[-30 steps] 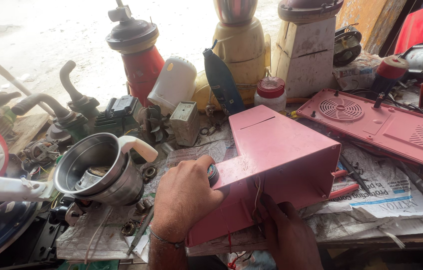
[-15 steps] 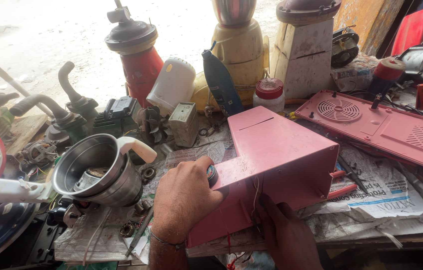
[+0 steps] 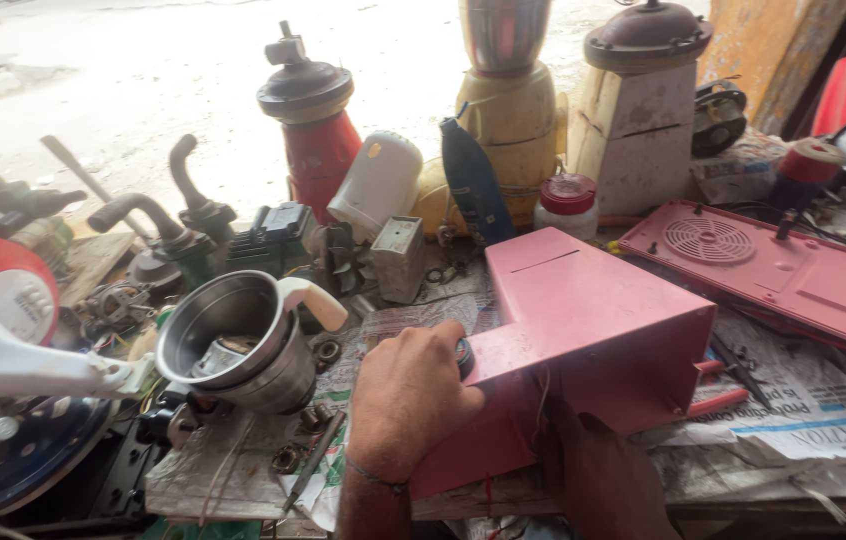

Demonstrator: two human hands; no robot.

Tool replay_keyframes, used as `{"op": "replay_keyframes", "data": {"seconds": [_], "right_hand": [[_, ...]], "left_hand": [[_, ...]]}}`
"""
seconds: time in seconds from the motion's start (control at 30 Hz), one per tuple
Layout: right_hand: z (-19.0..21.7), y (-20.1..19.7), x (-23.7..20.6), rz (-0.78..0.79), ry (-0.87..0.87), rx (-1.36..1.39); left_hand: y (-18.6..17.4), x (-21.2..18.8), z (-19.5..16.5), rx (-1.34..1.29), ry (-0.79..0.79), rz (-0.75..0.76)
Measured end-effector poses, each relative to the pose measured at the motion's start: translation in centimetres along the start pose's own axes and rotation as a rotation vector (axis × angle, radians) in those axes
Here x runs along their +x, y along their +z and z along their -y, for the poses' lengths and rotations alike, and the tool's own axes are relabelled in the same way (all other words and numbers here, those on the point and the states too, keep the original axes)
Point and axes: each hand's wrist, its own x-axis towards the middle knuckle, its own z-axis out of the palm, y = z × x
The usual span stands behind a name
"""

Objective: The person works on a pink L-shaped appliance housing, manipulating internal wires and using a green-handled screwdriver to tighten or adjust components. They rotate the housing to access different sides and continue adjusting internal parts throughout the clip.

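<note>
— Where do the hands sit?

— The left hand (image 3: pixel 408 400) is curled, its fingers pressed against the left face of the pink metal casing (image 3: pixel 583 340), by a small dark knob (image 3: pixel 464 357) it partly covers. Whether it pinches that knob cannot be told.

— And the other?

— The right hand (image 3: pixel 598 470) reaches up under the casing's near side; its fingers are hidden, so its grip cannot be told.

— Where is the casing?

— On the newspaper (image 3: pixel 793 410) spread across the bench, at the middle of it, tilted up toward the person.

— What lies around it?

— Just left, a steel mixer jar (image 3: pixel 238 345) with a white handle. Right, a flat pink panel (image 3: pixel 773 270) with a round grille. Behind stand a red mixer base (image 3: pixel 318 130), a yellow mixer base (image 3: pixel 513 110), a white mixer base (image 3: pixel 638 125) and a small red-lidded jar (image 3: pixel 566 205).
</note>
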Motion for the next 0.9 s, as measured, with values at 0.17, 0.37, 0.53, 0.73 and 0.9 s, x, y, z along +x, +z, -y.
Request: {"op": "replay_keyframes", "data": {"seconds": [0.17, 0.37, 0.53, 0.73, 0.9], "right_hand": [[-0.3, 0.4, -0.3, -0.148, -0.136, -0.006], [-6.3, 4.7, 0.7, -0.256, -0.659, 0.043], [-12.4, 7.6, 5.1, -0.252, -1.286, -0.252], [-13.4, 9.4, 7.8, -0.208, -1.154, -0.041], [-13.3, 8.9, 8.6, -0.157, -1.242, -0.128]], "left_hand": [[0.4, 0.0, 0.3, -0.033, 0.032, -0.047], [0.5, -0.1, 0.7, -0.065, 0.036, -0.028], [0.3, -0.2, 0.8, -0.078, 0.043, -0.028], [0.5, -0.2, 1.2, -0.076, 0.065, -0.032], [0.3, -0.3, 1.3, -0.064, 0.046, -0.011]]}}
